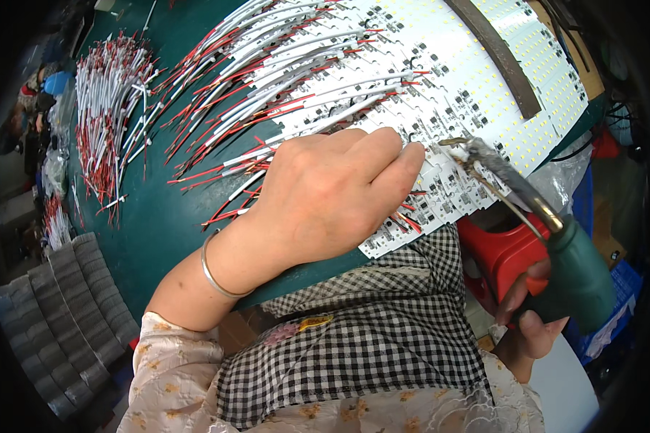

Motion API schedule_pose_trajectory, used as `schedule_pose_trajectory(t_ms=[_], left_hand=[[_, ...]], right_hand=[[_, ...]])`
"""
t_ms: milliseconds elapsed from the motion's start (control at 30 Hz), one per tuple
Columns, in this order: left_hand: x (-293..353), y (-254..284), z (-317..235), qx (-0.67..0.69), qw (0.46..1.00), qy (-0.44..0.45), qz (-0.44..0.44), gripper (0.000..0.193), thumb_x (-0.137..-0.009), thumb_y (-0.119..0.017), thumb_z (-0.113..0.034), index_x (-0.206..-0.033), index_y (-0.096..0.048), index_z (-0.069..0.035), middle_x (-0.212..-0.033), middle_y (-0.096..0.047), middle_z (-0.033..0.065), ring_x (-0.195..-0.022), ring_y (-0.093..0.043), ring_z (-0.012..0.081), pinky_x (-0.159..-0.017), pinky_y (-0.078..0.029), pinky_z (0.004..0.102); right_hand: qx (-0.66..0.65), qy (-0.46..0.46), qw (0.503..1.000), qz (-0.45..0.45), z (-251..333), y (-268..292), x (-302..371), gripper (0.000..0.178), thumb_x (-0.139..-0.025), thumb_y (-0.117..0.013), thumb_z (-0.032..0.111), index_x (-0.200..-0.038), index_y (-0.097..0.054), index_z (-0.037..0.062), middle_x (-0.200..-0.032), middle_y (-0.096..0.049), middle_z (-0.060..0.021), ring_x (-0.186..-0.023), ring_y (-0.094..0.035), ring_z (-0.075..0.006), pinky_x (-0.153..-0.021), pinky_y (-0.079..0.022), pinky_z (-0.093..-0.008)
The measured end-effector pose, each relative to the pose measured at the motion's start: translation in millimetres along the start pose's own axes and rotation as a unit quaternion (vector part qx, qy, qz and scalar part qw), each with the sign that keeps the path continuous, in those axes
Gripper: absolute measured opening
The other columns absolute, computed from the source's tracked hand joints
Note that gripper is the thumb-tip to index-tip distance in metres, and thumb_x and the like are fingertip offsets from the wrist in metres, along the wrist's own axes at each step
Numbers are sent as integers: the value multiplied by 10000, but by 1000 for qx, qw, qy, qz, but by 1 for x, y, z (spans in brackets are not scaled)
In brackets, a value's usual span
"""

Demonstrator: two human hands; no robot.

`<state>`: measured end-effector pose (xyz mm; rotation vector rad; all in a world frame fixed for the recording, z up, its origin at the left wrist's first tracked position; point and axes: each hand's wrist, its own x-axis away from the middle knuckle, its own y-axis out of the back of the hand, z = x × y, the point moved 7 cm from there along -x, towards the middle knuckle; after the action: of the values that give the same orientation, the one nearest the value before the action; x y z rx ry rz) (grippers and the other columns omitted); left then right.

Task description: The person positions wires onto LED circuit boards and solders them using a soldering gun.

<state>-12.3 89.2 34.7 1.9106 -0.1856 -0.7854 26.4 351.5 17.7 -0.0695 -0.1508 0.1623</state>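
Observation:
My left hand (pixel 332 191) lies over the near part of a sheet of white circuit boards (pixel 451 108). Its fingers are pinched together at the boards, and whatever is between them is hidden. Wires with white sleeves and red ends (pixel 249 108) lie in rows across the boards' left side, and some pass under this hand. My right hand (pixel 531 332) grips the green handle of a soldering gun (pixel 578 274). The gun's metal tip (pixel 455 142) points left, just above the boards and close to my left fingertips. A thin metal tube runs alongside its barrel.
A dark flat bar (pixel 498 54) lies across the boards. On the green table (pixel 141 249), a thick pile of red and white wires (pixel 112 108) sits at the far left. Bundled grey stacks (pixel 68 317) stand below left. A red stool (pixel 502 249) is beneath the right edge.

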Motion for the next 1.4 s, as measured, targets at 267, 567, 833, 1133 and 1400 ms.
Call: schedule_pose_trajectory(t_ms=[267,567,833,1133,1400], left_hand=[[-2,1,-1,-10,1000,3,10,403,-654,-689,-109,-1055,-666,-66,-718,-499,28,-555,-526,176,-446,-401,311],[0,1,3,30,999,13,18,477,-597,-715,-56,-1070,-659,-50,-740,-542,51,-584,-555,201,-476,-439,319],[-6,15,10,23,999,-23,-43,448,-603,-701,-20,-1048,-649,-16,-807,-601,102,-620,-579,212,-521,-467,299],[-24,7,15,189,980,33,-60,176,-766,-630,95,-936,-610,55,-849,-562,101,-691,-556,196,-610,-469,284],[-21,-5,18,170,979,108,-5,507,-707,-570,165,-1196,-573,29,-862,-546,111,-707,-591,198,-638,-497,272]], right_hand=[[-40,44,998,23,6,6,-9,680,-799,-707,240,-1252,-346,-118,-715,-550,-126,-435,-516,-143,-355,-428,-238],[-67,48,996,32,5,10,-11,689,-811,-683,216,-1282,-318,-128,-745,-554,-146,-444,-527,-151,-366,-448,-241],[-102,63,992,49,7,16,-14,663,-824,-655,180,-1290,-301,-132,-788,-549,-161,-465,-537,-154,-380,-467,-242],[-111,44,993,4,8,15,-17,680,-755,-691,178,-1229,-349,-170,-753,-595,-197,-451,-540,-167,-410,-455,-233],[-107,38,993,-6,6,19,-17,666,-747,-693,174,-1218,-371,-171,-778,-598,-208,-457,-542,-169,-416,-457,-234]])
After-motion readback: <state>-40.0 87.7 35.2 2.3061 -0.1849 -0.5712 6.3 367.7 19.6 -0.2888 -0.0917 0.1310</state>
